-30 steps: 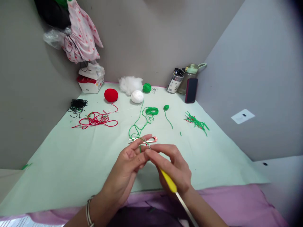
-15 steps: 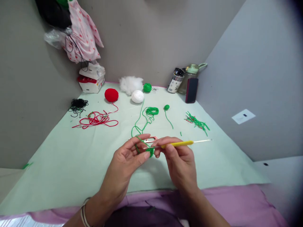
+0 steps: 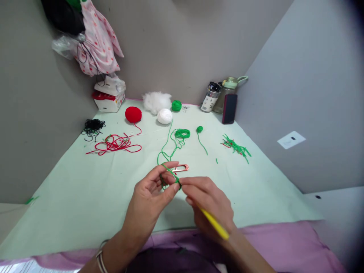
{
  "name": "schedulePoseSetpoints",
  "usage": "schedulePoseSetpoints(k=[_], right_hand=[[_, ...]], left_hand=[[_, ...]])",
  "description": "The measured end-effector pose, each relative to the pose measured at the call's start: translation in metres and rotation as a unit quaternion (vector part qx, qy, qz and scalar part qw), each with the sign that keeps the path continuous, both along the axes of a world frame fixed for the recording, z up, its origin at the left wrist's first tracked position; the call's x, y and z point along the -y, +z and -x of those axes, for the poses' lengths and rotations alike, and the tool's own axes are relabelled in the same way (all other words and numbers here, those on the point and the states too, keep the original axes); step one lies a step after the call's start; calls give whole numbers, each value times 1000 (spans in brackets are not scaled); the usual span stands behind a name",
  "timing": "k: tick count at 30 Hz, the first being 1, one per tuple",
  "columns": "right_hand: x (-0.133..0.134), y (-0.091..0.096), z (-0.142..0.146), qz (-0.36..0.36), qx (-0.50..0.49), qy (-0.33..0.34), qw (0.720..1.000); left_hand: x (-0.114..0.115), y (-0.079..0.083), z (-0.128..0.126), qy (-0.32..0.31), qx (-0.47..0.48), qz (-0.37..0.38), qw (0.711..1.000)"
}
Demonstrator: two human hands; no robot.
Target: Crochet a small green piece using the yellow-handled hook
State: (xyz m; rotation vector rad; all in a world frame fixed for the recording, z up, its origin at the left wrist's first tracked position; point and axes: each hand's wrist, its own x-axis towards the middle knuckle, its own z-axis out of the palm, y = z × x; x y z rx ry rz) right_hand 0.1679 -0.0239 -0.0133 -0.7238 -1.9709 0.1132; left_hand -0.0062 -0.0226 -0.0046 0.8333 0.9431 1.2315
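Observation:
My left hand (image 3: 150,199) pinches a small green crochet piece (image 3: 170,178), with green yarn (image 3: 167,148) looped over its forefinger and trailing back across the table. My right hand (image 3: 209,203) grips a crochet hook with a yellow handle (image 3: 214,224); its tip meets the green piece between the fingertips and the handle points back toward me. Both hands hover just above the pale green table cover (image 3: 85,189), near its front edge. A small pair of pink-handled snips (image 3: 180,167) lies right behind my fingers.
Farther back lie a red yarn ball (image 3: 133,114), a white ball (image 3: 165,116), a green ball (image 3: 176,105), white stuffing (image 3: 155,100), red yarn tangle (image 3: 115,144), black yarn (image 3: 93,126) and green scraps (image 3: 237,147). A jar (image 3: 209,98), bottle (image 3: 227,91) and phone (image 3: 229,109) stand at the corner.
My right hand has swung the hook from pointing right, level over the table, to handle-down toward me. The left hand kept its hold on the green piece.

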Motion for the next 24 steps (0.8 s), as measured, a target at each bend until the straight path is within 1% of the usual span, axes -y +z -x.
schedulePoseSetpoints(k=[2, 3, 4, 5, 6, 8, 9, 10, 11, 12, 15, 17, 19, 20, 21, 22, 23, 24], right_hand=[[0, -2, 0, -43, 45, -25, 998], [0, -3, 1, -41, 35, -28, 998], [0, -3, 1, -21, 1, -24, 999], [0, -3, 2, 17, -53, -17, 998], [-1, -2, 3, 65, -116, -7, 991], [-4, 2, 6, 158, -230, 22, 960], [-5, 3, 8, 188, -263, 40, 946], [-6, 5, 10, 203, -277, 53, 938], [-7, 6, 11, 208, -275, 58, 937], [-7, 6, 12, 203, -261, 57, 942], [-4, 2, 15, 154, -205, 22, 966], [0, -2, 14, 108, -161, -13, 981], [3, -5, 12, 64, -97, -41, 992], [3, -6, 11, 49, -75, -44, 995], [3, -6, 9, 45, -73, -40, 996], [1, -5, 8, 57, -92, -33, 994], [0, -3, 7, 79, -137, -27, 987], [-2, -1, 6, 114, -194, -20, 974]], left_hand=[[-2, 1, 0, -38, 55, 32, 997], [-3, 1, 0, -60, 87, 56, 993], [-4, 2, 1, -77, 114, 79, 987], [-5, 2, 2, -84, 133, 96, 983], [-6, 1, 3, -84, 141, 106, 981], [-6, 1, 4, -64, 132, 99, 984], [-5, 0, 3, -57, 118, 85, 988], [-4, 0, 3, -55, 102, 67, 991], [-3, -1, 2, -56, 84, 49, 994], [-1, -2, 1, -58, 67, 32, 996], [1, -3, -3, -48, 36, 6, 998], [0, -2, -5, -38, 57, 22, 997], [-2, -1, -6, -49, 106, 59, 991], [-3, 0, -6, -60, 130, 80, 987], [-4, 0, -6, -68, 149, 99, 982], [-5, 1, -5, -72, 161, 114, 978], [-6, 1, -3, -73, 167, 123, 976], [-7, 1, -2, -69, 167, 126, 975]])
